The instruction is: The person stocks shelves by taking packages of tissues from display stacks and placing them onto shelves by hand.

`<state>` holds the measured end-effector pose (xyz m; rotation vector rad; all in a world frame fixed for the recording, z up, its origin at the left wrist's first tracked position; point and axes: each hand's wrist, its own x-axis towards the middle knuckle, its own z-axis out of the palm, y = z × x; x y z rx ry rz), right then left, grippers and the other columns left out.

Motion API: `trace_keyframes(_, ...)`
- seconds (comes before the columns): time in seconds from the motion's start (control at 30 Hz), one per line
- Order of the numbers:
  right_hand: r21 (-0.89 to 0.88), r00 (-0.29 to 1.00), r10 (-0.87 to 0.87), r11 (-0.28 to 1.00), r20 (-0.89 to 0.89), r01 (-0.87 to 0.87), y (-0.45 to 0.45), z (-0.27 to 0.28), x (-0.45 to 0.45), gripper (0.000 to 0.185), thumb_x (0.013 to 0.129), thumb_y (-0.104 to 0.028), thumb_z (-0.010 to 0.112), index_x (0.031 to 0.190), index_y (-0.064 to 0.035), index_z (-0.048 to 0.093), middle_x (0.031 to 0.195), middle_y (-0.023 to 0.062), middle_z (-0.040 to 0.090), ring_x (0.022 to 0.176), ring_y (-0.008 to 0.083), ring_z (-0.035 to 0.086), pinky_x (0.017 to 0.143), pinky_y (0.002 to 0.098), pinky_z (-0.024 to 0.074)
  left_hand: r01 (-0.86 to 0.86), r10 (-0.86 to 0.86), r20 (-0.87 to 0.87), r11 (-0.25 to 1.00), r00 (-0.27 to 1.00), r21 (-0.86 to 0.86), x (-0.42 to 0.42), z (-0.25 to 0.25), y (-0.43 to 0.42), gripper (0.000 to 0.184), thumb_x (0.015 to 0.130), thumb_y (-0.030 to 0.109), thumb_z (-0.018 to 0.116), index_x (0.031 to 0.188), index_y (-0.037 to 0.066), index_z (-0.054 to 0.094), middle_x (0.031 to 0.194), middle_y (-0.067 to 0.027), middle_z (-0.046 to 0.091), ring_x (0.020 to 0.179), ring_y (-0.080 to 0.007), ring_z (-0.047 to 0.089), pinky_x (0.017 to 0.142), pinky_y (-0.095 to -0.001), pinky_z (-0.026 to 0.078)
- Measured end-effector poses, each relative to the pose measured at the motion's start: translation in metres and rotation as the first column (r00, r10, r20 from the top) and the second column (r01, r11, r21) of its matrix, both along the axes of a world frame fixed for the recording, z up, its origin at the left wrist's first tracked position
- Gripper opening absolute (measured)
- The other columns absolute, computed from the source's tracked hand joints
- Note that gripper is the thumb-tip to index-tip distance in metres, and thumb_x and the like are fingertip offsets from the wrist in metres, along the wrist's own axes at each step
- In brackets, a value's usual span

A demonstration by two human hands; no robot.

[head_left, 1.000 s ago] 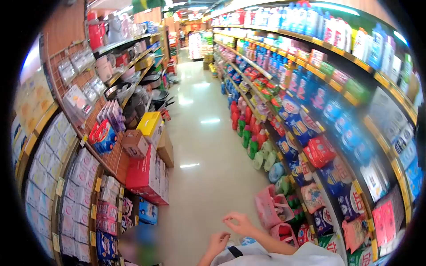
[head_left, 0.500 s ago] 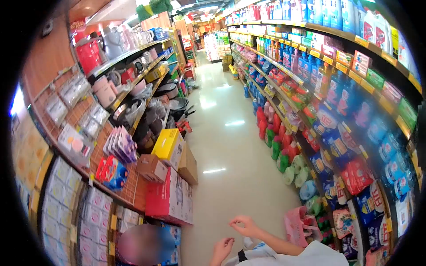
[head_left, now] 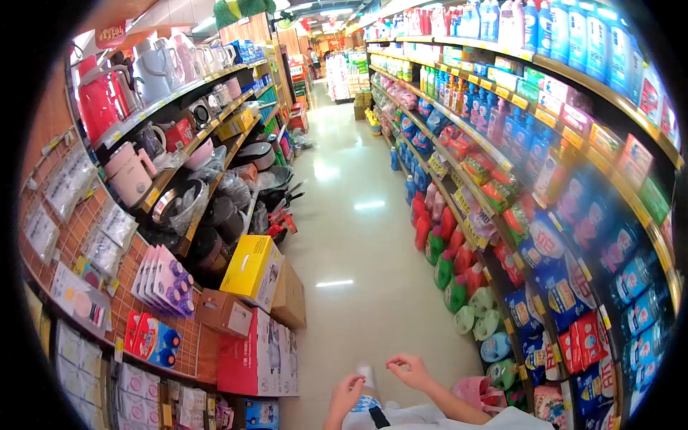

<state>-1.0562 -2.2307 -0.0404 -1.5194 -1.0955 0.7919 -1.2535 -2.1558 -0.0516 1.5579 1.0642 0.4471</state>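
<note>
Low in the view, both my hands hang in front of my body over the aisle floor. My left hand (head_left: 346, 395) is loosely curled and holds nothing that I can see. To its right, my right hand (head_left: 410, 371) is held palm inward, fingers bent and a little apart, with nothing in them. Neither hand touches the goods. Nearest to my right forearm is a pink bag (head_left: 479, 393) on the floor by the right shelf. A red and white carton (head_left: 264, 358) stands on the floor left of my left hand.
The tiled aisle floor (head_left: 358, 265) runs ahead between shelves. At right are detergent bottles (head_left: 459, 287) and blue packs (head_left: 566, 287). At left are a yellow box (head_left: 251, 264), pans (head_left: 276, 188), a red kettle (head_left: 102, 93) and hanging packs (head_left: 163, 281).
The view has moved forward and turned slightly, so the left shelves look nearer. Both hands stay empty; the right hand appears lower and farther right.
</note>
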Motion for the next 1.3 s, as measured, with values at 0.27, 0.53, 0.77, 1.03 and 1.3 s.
trace_keyframes(0.27,-0.123,0.998,-0.041,0.991,0.052,0.047,0.131,0.005,0.05,0.016,0.082,-0.016,0.062,0.093,-0.0052,0.068,0.088,0.0081,0.067,0.081,0.0153,0.064,0.071,0.0289,0.0497,-0.012,0.012,0.081,1.0,0.997,-0.001,0.063,-0.045,0.159,0.022,0.087,0.018,0.054,0.098,0.003,0.065,0.087,-0.0098,0.068,0.082,-0.0179,0.065,0.074,-0.0282,0.05)
trace_keyframes(0.53,-0.009,0.982,0.042,0.999,0.186,-0.041,0.275,0.035,0.103,0.015,0.082,-0.014,0.062,0.092,-0.0027,0.066,0.087,0.0077,0.066,0.079,0.0162,0.063,0.074,0.03,0.0491,-0.028,0.014,0.195,0.997,0.981,0.068,0.153,0.018,0.309,0.018,0.089,0.012,0.053,0.095,-0.001,0.063,0.085,-0.0082,0.067,0.079,-0.0147,0.063,0.071,-0.0277,0.05)
trace_keyframes(0.77,-0.053,1.0,0.008,0.999,-0.017,-0.008,0.35,0.02,0.133,0.015,0.083,-0.014,0.06,0.093,-0.003,0.065,0.086,0.0077,0.066,0.078,0.0168,0.063,0.071,0.0293,0.0495,-0.001,0.002,0.13,1.0,0.992,-0.007,0.146,-0.012,0.363,0.019,0.088,0.01,0.052,0.099,-0.003,0.061,0.089,-0.0094,0.066,0.082,-0.0155,0.063,0.074,-0.0271,0.05)
trace_keyframes(1.03,-0.043,0.994,0.109,0.993,-0.027,-0.11,0.462,0.007,0.188,0.015,0.084,-0.013,0.06,0.093,-0.0019,0.066,0.083,0.0059,0.067,0.077,0.0114,0.062,0.072,0.0267,0.0494,-0.187,0.195,0.104,0.979,0.975,-0.08,0.181,-0.033,0.456,0.019,0.087,0.012,0.054,0.097,-0.001,0.063,0.086,-0.0103,0.068,0.082,-0.0152,0.065,0.071,-0.0273,0.051)
trace_keyframes(1.3,0.039,0.987,0.157,0.987,-0.015,-0.156,0.62,0.029,0.289,0.016,0.084,-0.014,0.061,0.093,-0.0025,0.066,0.084,0.0062,0.067,0.077,0.0132,0.063,0.072,0.0273,0.0497,-0.187,0.179,0.086,0.977,0.98,0.098,0.279,0.02,0.589,0.019,0.089,0.015,0.054,0.097,0.001,0.063,0.089,-0.0091,0.068,0.083,-0.0163,0.065,0.073,-0.0276,0.05)
